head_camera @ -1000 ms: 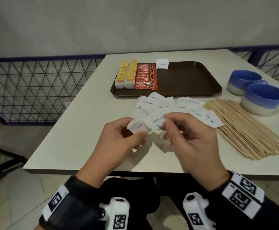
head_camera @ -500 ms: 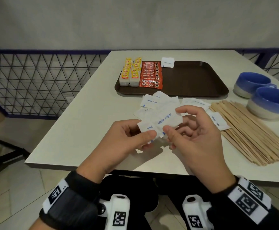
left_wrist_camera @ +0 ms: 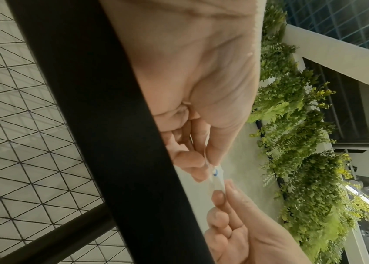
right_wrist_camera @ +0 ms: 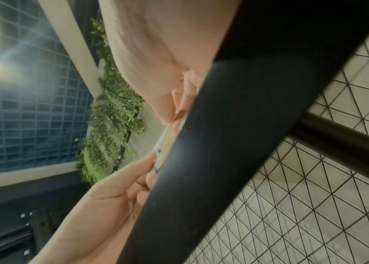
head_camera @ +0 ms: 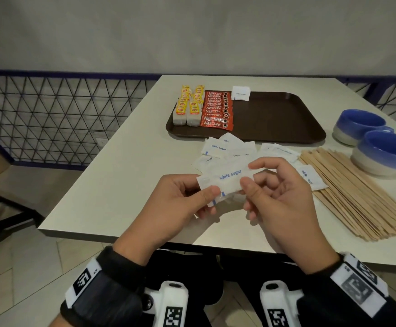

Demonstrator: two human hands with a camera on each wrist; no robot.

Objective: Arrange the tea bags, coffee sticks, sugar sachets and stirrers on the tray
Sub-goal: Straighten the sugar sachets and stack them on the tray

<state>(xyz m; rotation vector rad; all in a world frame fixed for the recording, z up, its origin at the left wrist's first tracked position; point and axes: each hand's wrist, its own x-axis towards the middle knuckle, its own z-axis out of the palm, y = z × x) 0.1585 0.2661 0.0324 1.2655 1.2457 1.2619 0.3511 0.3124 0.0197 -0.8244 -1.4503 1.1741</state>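
Observation:
Both hands hold a small stack of white sugar sachets (head_camera: pixel 227 179) above the table's near edge. My left hand (head_camera: pixel 180 199) pinches the stack's left end with thumb on top; my right hand (head_camera: pixel 277 192) pinches its right end. In the wrist views the sachets (left_wrist_camera: pixel 216 180) (right_wrist_camera: pixel 164 142) show edge-on between the fingers. More loose sugar sachets (head_camera: pixel 230 149) lie scattered in front of the brown tray (head_camera: pixel 286 119). On the tray sit two rows of yellow-tagged tea bags (head_camera: pixel 190 105), red coffee sticks (head_camera: pixel 217 109) and one pile of sugar sachets (head_camera: pixel 240 93). Wooden stirrers (head_camera: pixel 357 192) lie fanned out at right.
Two blue-and-white bowls (head_camera: pixel 381 147) stand at the table's right edge beyond the stirrers. The right half of the tray holds nothing. A wire-mesh railing (head_camera: pixel 62 119) runs left of and behind the table (head_camera: pixel 121 173).
The sachets in my hands have been squared up into a neater stack and turned so the "white sugar" print faces up. Both hands have lifted slightly toward me.

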